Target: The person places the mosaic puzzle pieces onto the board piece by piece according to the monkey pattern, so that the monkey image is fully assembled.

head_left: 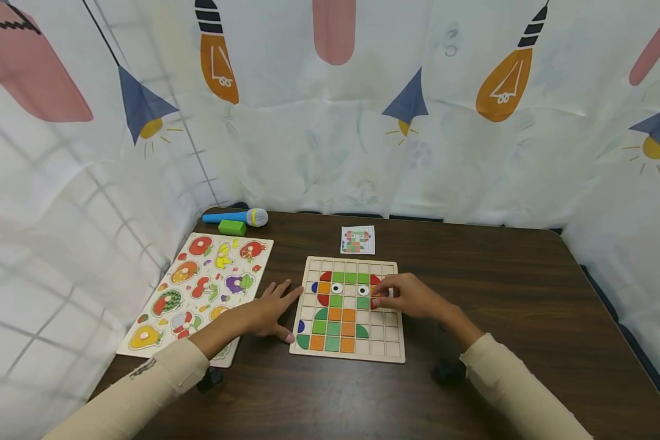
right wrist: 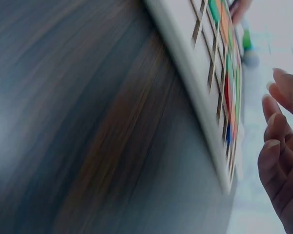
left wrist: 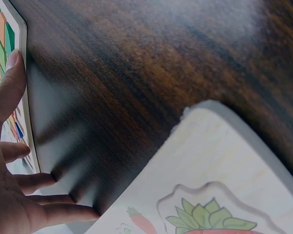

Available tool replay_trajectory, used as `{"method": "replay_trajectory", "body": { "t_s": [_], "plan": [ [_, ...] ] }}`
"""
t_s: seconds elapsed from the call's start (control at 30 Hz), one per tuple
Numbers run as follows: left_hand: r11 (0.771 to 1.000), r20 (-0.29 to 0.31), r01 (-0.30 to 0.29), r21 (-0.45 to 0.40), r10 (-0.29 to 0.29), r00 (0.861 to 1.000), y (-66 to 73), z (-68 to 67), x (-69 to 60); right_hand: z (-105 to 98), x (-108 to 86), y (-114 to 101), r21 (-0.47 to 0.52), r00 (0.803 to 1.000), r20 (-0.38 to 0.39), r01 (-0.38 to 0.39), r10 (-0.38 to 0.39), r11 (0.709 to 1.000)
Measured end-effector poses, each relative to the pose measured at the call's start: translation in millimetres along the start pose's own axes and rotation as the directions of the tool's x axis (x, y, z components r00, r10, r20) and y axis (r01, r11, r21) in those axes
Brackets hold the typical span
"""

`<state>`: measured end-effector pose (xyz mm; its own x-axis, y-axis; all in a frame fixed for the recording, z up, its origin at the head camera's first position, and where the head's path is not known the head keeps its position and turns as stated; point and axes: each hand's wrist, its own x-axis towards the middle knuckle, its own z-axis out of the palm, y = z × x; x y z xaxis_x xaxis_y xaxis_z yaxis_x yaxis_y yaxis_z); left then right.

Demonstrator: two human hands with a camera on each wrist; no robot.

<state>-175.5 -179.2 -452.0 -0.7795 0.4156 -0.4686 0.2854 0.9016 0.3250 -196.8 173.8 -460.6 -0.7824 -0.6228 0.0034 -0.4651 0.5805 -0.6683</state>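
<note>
A wooden grid board lies mid-table, with orange, green, red and blue pieces and two googly-eye pieces in its cells. My left hand spreads its fingers at the board's left edge; in the left wrist view its thumb touches the rim. Above the board's right side is my right hand, its fingers bent near the red and blue pieces. In the right wrist view those fingers are loosely curled, and no piece shows between them. The hand partly covers the cells beneath it in the head view.
A small picture card lies behind the board. To the left sits a fruit puzzle board, with a green block and a blue toy microphone beyond it. A patterned curtain hangs behind the dark table.
</note>
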Motion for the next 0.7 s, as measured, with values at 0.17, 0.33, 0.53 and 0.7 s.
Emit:
{"method": "replay_trajectory", "body": {
  "t_s": [0.17, 0.33, 0.53, 0.7],
  "plan": [
    [1.0, 0.007, 0.005, 0.003, -0.005, 1.0, 0.8, -0.6, 0.2, -16, -33.3, 24, -0.008, 0.998, -0.001, -0.061, 0.061, 0.998],
    [1.0, 0.013, 0.003, -0.002, -0.003, 1.0, 1.5, -1.0, -1.7, -27, -65.0, 48, -0.02, 0.997, -0.003, -0.077, 0.077, 0.997],
    [1.0, 0.005, -0.007, -0.003, 0.007, 1.0, 1.2, -0.6, -2.6, -38, -97.1, 66, -0.015, 0.995, 0.024, -0.091, 0.092, 0.996],
    [1.0, 0.001, -0.016, -0.007, 0.016, 1.0, 0.4, -0.4, -2.2, -39, -111.5, 71, -0.021, 0.993, 0.052, -0.104, 0.105, 0.994]
  ]
}}
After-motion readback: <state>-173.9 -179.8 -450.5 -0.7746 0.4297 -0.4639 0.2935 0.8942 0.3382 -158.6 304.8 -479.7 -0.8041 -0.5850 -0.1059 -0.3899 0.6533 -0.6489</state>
